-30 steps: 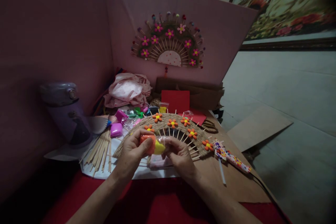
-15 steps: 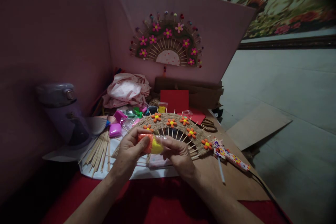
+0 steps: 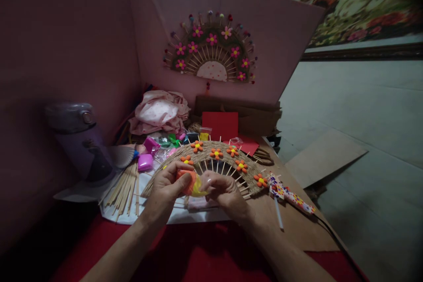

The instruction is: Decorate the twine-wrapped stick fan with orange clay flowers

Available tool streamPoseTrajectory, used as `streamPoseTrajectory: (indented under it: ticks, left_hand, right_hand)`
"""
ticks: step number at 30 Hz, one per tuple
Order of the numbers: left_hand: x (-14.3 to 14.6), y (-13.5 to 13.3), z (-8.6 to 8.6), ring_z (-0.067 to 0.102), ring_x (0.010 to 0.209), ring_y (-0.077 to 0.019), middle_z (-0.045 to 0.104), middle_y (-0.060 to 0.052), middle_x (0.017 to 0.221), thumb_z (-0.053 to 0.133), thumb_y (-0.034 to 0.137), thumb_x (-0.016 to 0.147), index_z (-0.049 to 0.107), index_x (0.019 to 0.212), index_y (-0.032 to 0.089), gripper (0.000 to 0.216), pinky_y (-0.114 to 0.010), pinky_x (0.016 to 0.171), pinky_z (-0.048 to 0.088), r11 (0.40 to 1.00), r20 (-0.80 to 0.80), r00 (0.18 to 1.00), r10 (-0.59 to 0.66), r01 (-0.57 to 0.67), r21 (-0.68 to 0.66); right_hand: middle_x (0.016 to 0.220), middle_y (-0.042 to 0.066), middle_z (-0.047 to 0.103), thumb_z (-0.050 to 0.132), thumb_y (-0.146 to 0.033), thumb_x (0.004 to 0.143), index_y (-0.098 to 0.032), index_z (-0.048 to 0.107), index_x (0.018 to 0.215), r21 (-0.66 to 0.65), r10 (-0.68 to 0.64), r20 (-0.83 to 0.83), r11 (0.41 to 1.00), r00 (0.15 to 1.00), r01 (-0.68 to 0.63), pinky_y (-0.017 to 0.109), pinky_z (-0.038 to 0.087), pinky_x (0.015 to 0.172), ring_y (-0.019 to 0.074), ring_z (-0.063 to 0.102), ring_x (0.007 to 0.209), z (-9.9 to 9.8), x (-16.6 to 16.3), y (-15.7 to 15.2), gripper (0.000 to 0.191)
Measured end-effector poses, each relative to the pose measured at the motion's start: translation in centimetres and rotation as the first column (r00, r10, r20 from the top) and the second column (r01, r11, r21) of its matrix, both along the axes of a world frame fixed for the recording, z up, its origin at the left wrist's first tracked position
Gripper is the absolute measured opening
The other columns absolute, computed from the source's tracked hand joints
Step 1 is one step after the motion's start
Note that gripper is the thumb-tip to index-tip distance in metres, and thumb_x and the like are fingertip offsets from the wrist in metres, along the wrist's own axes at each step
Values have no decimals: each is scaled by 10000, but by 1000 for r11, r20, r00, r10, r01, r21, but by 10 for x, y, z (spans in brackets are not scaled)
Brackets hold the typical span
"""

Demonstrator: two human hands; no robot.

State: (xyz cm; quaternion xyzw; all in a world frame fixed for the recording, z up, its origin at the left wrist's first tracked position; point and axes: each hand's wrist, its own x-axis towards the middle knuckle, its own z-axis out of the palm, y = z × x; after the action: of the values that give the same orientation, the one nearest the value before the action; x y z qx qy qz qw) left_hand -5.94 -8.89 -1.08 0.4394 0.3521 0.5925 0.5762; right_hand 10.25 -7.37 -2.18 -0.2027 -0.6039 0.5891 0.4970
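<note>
My left hand (image 3: 167,187) and my right hand (image 3: 224,194) are both closed round a small clear packet of orange and yellow clay (image 3: 192,184), held just above the table. Behind the hands lies a half-round woven fan (image 3: 218,163) with wooden sticks and several orange clay flowers on it. The fan rests partly on a white sheet (image 3: 178,216).
A patterned glue gun (image 3: 291,196) lies to the right of the fan. Wooden sticks (image 3: 124,189), pink clay packets (image 3: 146,162) and a purple bottle (image 3: 81,141) stand to the left. A pink cloth (image 3: 158,112), red card (image 3: 220,125) and a finished fan (image 3: 211,50) on the pink board sit behind.
My right hand's fingers have curled further over the clay packet, so less of the yellow shows. Both hands stay in nearly the same place.
</note>
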Motion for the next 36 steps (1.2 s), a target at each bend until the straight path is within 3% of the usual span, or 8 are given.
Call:
streamPoseTrajectory:
  ticks: [4,9,20,23,29,33,36]
  left_hand:
    - [0,0,3,557,582,-84,598,0,731,702,324,709,601,864,166,244,-182,523,449,1000,3,1000,9,-9,-20]
    - [-2,-1,4,583,623,-104,602,-1,759,696,343,715,586,877,174,259,-210,557,480,999,-22,1000,-4,3,-51]
    - [1,-2,2,520,548,-60,591,14,680,709,293,704,624,834,163,203,-157,509,415,1000,21,1000,-8,8,-5]
    - [2,-2,5,529,552,-63,607,6,708,724,295,687,627,816,163,209,-161,504,429,999,59,998,33,-33,0]
    - [1,-4,10,578,571,-93,616,6,718,729,313,681,606,837,172,243,-206,530,491,999,118,992,43,-40,-26]
    - [0,-4,9,591,599,-98,623,0,724,719,301,698,601,844,166,232,-204,554,493,999,112,993,36,-37,4]
    - [0,-4,8,587,596,-97,624,-1,714,714,299,706,602,842,163,223,-197,551,483,999,95,995,36,-38,27]
  right_hand:
    - [748,-4,556,611,-68,633,-253,738,746,2,-82,-29,997,996,82,169,386,489,97,500,683,-2,-1,1,252]
    - [749,-8,526,593,-70,651,-277,747,900,-48,-98,57,994,993,101,178,392,484,74,461,632,-5,-2,-1,359]
    - [728,7,560,575,-86,703,-223,739,731,90,20,139,995,990,-33,204,414,543,100,503,671,6,6,1,215]
    - [738,7,558,570,-70,705,-245,743,744,160,-46,118,987,992,27,229,419,597,112,510,705,4,6,0,249]
    - [728,4,511,574,-149,792,-271,715,989,255,-270,162,941,949,224,222,383,541,105,471,643,0,0,-9,271]
    - [799,25,578,526,-106,799,-261,691,1037,392,-367,211,881,906,266,254,425,636,138,528,732,6,-2,-15,329]
    - [852,37,610,503,-92,798,-245,685,1030,402,-357,239,883,903,243,269,443,694,153,553,786,7,-2,-15,331]
